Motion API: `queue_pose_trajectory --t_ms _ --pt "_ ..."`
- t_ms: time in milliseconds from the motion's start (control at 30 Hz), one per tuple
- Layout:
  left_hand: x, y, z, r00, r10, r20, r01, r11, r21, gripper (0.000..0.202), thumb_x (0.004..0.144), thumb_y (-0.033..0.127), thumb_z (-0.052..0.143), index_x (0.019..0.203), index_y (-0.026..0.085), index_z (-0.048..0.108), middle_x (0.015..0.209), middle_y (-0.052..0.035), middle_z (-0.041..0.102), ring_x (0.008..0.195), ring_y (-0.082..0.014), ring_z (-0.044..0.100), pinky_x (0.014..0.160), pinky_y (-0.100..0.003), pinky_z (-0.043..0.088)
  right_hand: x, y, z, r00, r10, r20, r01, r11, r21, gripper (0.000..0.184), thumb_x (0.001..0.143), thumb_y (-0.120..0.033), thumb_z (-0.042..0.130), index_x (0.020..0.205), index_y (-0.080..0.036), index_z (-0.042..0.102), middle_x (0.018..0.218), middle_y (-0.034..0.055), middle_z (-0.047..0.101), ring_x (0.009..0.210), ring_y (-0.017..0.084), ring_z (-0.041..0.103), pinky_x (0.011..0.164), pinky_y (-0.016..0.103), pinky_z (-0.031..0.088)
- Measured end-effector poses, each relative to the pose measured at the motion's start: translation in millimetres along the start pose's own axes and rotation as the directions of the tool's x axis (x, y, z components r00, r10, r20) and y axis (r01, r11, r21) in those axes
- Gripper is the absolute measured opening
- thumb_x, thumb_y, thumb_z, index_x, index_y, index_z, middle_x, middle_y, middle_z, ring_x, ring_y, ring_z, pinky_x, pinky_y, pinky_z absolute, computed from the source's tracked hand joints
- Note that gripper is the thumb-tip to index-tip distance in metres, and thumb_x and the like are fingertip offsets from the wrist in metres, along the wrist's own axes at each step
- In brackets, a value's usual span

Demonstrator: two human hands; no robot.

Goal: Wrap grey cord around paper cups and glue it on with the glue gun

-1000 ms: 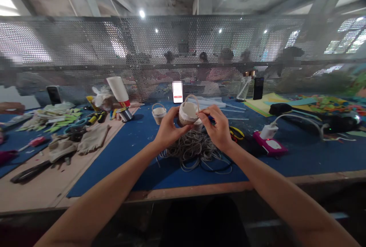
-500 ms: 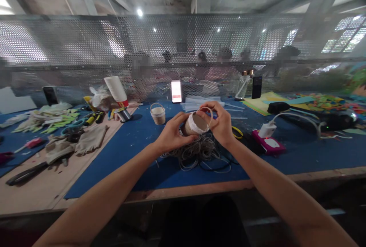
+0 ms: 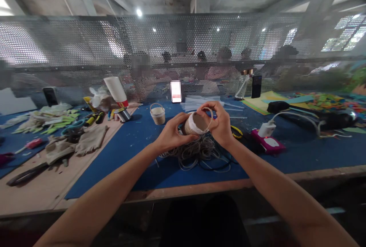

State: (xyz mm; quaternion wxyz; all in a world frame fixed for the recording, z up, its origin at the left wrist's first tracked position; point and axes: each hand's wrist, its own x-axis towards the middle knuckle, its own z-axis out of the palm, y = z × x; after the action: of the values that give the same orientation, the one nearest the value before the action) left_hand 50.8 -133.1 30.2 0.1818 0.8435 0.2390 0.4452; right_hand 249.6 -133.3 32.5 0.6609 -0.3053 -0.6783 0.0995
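Head view: left hand (image 3: 174, 132) grips tilted basket (image 3: 187, 126) over cord pile (image 3: 197, 149); right hand (image 3: 217, 122) pinches its rim beside handle (image 3: 212, 114). Over-squeezing could dent basket; tugging could loosen handle.

A small basket (image 3: 194, 125) is being held just right of the frame's centre. It is tilting over, its round mouth facing rightward and partly toward the camera, its base pointing to the lower left. The outer wall (image 3: 188, 128) is showing a brownish, coarse-looking surface, while a white band (image 3: 195, 125) is running around the rim. A thin tan handle (image 3: 212, 116) is arching out from the mouth on the right side. The opening is exposing a plain grey-brown interior (image 3: 201, 121). Fingers are covering parts of the wall and the rim, so the base is staying hidden.
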Motion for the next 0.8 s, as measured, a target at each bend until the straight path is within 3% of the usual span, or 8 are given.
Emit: queue_pose_trajectory --t_ms 233,367,500,667,800 --pt "0.2 -3.5 -1.8 1.0 -0.014 0.02 0.014 1.0 0.017 0.054 0.076 0.036 0.086 0.124 0.017 0.07 0.109 -0.0112 0.07 0.1 -0.0266 0.067 0.09 -0.044 0.058 2.7 4.1 -0.4 0.992 0.045 0.118 -0.046 0.999 0.012 0.02 0.093 -0.044 0.074 0.099 -0.026 0.07 0.094 0.0013 0.074 0.086 0.019 0.069 0.084 0.039 0.057" --pt "-0.9 -4.7 0.4 0.996 -0.083 0.017 0.084 0.993 -0.082 0.052 0.075 0.038 0.088 0.119 0.017 0.07 0.104 -0.0098 0.069 0.096 -0.0251 0.068 0.084 -0.04 0.059 4.0 5.7 0.9 0.99 0.089 0.114 -0.096 0.994 0.054 0.02 0.093 -0.043 0.074 0.099 -0.025 0.072 0.092 0.0013 0.074 0.084 0.018 0.069 0.082 0.038 0.057" --pt "-1.2 -5.2 1.1 0.981 -0.188 0.036 0.192 0.959 -0.207 0.051 0.074 0.04 0.089 0.115 0.017 0.071 0.103 -0.009 0.072 0.097 -0.026 0.07 0.087 -0.043 0.059 3.4 7.7 0.6 0.989 0.109 0.097 -0.117 0.99 0.077 0.015 0.097 -0.036 0.068 0.107 -0.025 0.07 0.1 0.003 0.076 0.089 0.018 0.07 0.084 0.037 0.057" --pt "2.0 -10.4 -3.7 0.955 -0.297 0.009 0.281 0.891 -0.357 0.048 0.079 0.039 0.084 0.119 0.018 0.071 0.111 -0.0107 0.077 0.098 -0.028 0.072 0.086 -0.045 0.06 1.8 3.1 -2.6 0.999 -0.04 0.019 0.041 0.998 -0.037 0.012 0.101 -0.03 0.061 0.11 -0.026 0.068 0.111 0.0056 0.071 0.103 0.02 0.068 0.09 0.039 0.057" --pt "3.7 -16.6 -6.2 0.952 -0.306 -0.005 0.274 0.86 -0.431 0.053 0.076 0.037 0.086 0.123 0.018 0.071 0.116 -0.012 0.076 0.103 -0.0295 0.071 0.089 -0.045 0.059 1.3 -5.9 -3.8 0.981 -0.172 0.087 0.18 0.98 -0.088 0.01 0.101 -0.025 0.061 0.101 -0.027 0.071 0.112 0.0067 0.067 0.111 0.022 0.065 0.098 0.044 0.055"
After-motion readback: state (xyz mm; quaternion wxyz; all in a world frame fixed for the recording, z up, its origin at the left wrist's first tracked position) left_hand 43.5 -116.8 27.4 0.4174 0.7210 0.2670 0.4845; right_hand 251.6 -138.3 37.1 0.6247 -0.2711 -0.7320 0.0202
